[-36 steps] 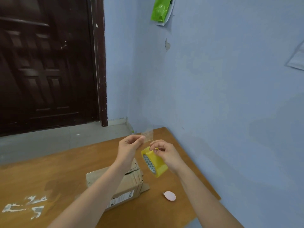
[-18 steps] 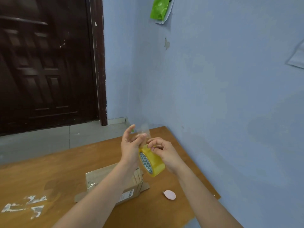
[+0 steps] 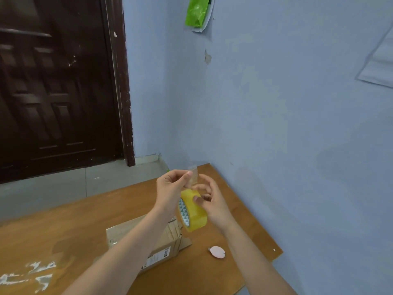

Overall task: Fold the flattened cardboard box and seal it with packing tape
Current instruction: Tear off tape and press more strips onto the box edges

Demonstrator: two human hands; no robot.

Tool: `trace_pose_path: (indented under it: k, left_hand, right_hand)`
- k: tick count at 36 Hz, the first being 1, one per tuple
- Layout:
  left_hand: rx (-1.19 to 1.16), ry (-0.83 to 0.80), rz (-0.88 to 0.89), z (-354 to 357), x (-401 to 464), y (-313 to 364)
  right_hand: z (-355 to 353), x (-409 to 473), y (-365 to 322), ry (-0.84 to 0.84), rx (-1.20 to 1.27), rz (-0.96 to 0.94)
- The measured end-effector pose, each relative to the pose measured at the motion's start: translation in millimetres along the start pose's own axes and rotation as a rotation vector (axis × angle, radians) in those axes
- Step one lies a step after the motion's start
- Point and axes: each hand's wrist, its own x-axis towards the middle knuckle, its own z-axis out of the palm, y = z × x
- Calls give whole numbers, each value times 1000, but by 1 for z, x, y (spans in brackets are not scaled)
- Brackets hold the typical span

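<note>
Head view: at lower centre, the left hand [image 3: 170,188] pinches a clear tape end [image 3: 193,175] pulled up from the yellow tape roll [image 3: 194,211]; the right hand [image 3: 212,201] grips the roll; the cardboard box [image 3: 161,245] lies on the wooden table [image 3: 63,226] below them.

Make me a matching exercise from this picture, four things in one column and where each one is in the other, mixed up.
1. yellow roll of packing tape
2. brown cardboard box
3. small pink oval object
4. green plastic bag

A. hanging on the blue wall
B. lying on the table right of the box
C. held up between both hands
D. resting on the wooden table under the forearms

Pairs: 1-C, 2-D, 3-B, 4-A
</note>
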Motion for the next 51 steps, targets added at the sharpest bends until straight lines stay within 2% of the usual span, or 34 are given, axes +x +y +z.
trace_pose_path:
  k: [3, 6, 11, 13, 18, 21, 24, 29, 35, 46, 51]
  left_hand:
    - [-13, -6, 12, 5, 0, 1]
    - [-16, -6, -3, 5, 1, 2]
    - [-40, 27, -75, 7, 4, 9]
    - [-112, 102, -158, 10, 8, 12]
    - [-358, 328, -534, 7, 34, 9]
    - [-433, 370, -620, 3, 44, 4]
    - [-423, 384, -594, 7, 47, 4]
    - [-180, 373, -416, 17, 39, -6]
    - [-40, 320, -381, 2, 38, -24]
    - [-19, 401, -518, -28, 44, -51]
    - [-43, 472, -566, -45, 59, -57]
  right_hand:
    - [1, -4, 6, 59, 44, -32]
    - [-2, -5, 9, 124, 67, 25]
    - [-12, -8, 8, 90, 9, 113]
    - [-16, -13, 3, 56, 24, 98]
    - [-27, -25, -15, -103, -32, 9]
    - [-35, -28, -23, -140, -44, -31]
    - [-40, -27, -30, -117, -29, -39]
    - [-33, -27, -26, -39, -94, -12]
    - [-28, -34, -14, 34, -105, 61]
    - [4, -32, 2, 14, -201, 179]
    - [3, -29, 12, -24, -326, 304]
